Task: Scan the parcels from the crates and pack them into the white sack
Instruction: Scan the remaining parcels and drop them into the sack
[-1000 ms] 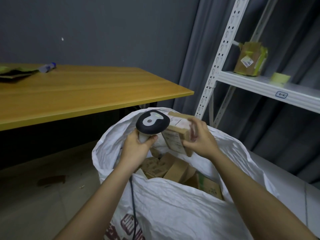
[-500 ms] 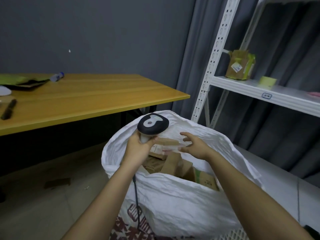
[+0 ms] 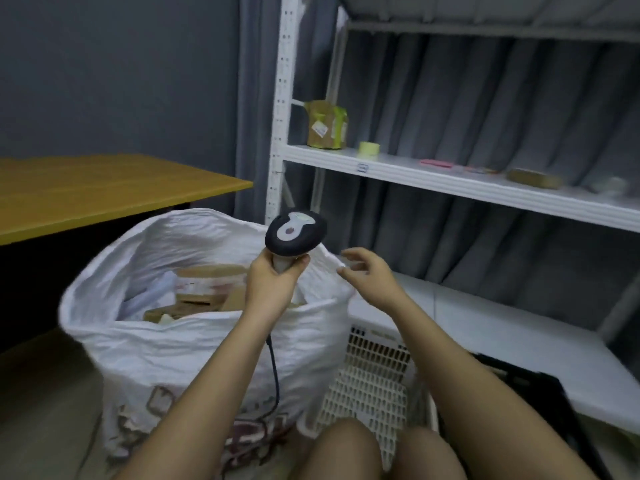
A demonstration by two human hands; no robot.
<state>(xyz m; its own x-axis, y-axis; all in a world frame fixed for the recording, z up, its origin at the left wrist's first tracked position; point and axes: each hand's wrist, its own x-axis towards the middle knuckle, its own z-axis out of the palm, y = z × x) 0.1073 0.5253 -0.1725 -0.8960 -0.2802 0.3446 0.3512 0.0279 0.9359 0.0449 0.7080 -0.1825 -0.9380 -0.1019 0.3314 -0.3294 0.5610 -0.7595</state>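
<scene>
The white sack (image 3: 194, 344) stands open at centre left, with several brown cardboard parcels (image 3: 204, 289) inside it. My left hand (image 3: 273, 282) grips the handle of a black and white barcode scanner (image 3: 295, 233) above the sack's right rim; its cable hangs down along my forearm. My right hand (image 3: 367, 271) hovers empty with loosely spread fingers just right of the rim. A white perforated crate (image 3: 367, 379) sits low beside the sack, and a dark crate (image 3: 519, 382) lies further right.
A wooden table (image 3: 104, 188) stands at the left behind the sack. White metal shelving (image 3: 450, 181) fills the right, carrying a taped brown parcel (image 3: 325, 124), a tape roll (image 3: 369, 148) and small items. My knees show at the bottom edge.
My right hand has let go of the small cardboard parcel, which dropped into the sack, and has drawn back to the right. The view has swung right toward the shelving and crates.
</scene>
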